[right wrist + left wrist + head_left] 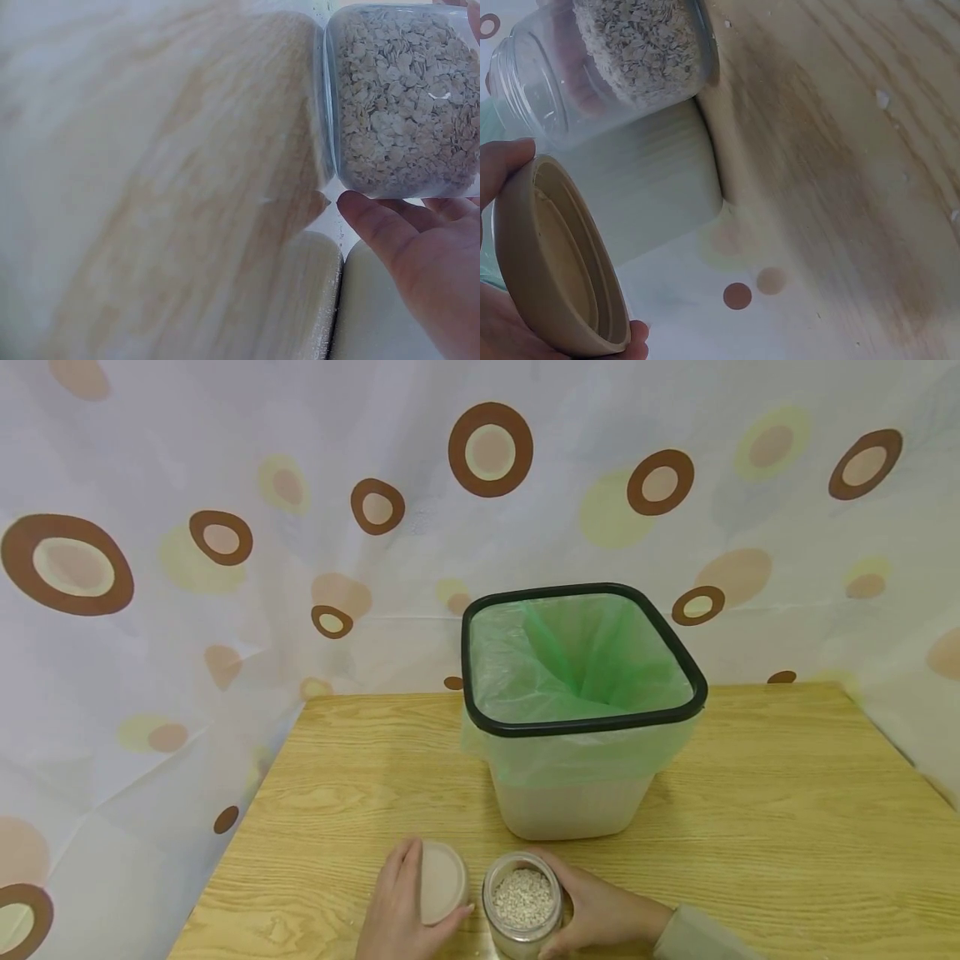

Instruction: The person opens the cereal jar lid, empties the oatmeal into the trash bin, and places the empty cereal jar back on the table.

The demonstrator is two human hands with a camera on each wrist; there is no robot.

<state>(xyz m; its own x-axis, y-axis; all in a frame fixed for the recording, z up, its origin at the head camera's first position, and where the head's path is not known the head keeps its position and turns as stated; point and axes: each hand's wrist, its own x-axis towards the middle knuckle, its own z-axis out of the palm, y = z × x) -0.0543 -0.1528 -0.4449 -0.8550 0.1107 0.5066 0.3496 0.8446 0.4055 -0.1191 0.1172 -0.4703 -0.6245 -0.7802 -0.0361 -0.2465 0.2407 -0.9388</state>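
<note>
A clear jar [517,943] stands uncovered on the table with pale flakes like rolled oats [523,899] inside. My right hand [603,910] grips its right side, the thumb near the front and the fingers around the back. To the left of the jar, my left hand [397,906] holds a round beige lid [441,883] by its edge. The left wrist view shows the lid's hollow, ridged underside [566,262] and the jar's threaded mouth [529,90] apart from each other. Through the jar wall in the right wrist view, the flakes [409,97] fill much of the body.
Behind the jar stands a white bin [570,806] with a black rim [585,727] and a green plastic liner [577,652]. Small pale crumbs [883,99] lie on the wooden table [352,777]. A dotted sheet [420,552] hangs around the table.
</note>
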